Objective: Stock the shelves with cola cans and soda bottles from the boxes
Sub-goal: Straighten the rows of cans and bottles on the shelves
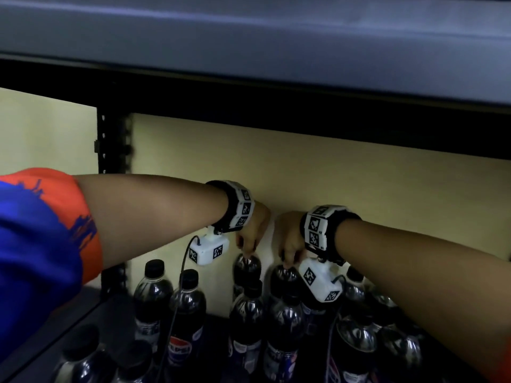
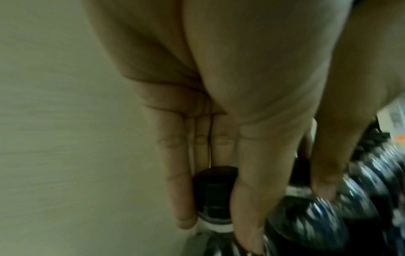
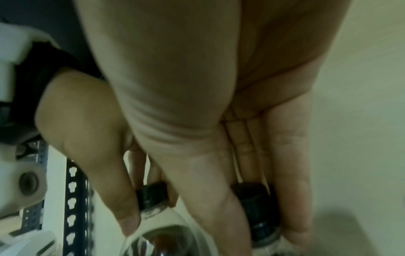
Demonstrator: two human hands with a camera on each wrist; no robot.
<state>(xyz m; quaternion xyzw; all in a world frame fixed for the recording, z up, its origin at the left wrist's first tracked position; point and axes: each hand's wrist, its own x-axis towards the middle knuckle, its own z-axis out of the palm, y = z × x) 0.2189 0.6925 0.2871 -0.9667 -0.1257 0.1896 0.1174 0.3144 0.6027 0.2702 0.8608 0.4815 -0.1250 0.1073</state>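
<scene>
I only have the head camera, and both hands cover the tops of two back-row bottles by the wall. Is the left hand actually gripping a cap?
Observer: Yes. In the left wrist view, the left hand pinches the left bottle's cap, which is black. The fingers are on one side and the thumb is on the other.
Operator: And the right hand?
Observer: Same grip. The right wrist view shows the right hand with its thumb and fingers either side of the right bottle's cap, also black.
Operator: Anything visible under the left cap?
Observer: A white ring sits just below it on the neck.
</scene>
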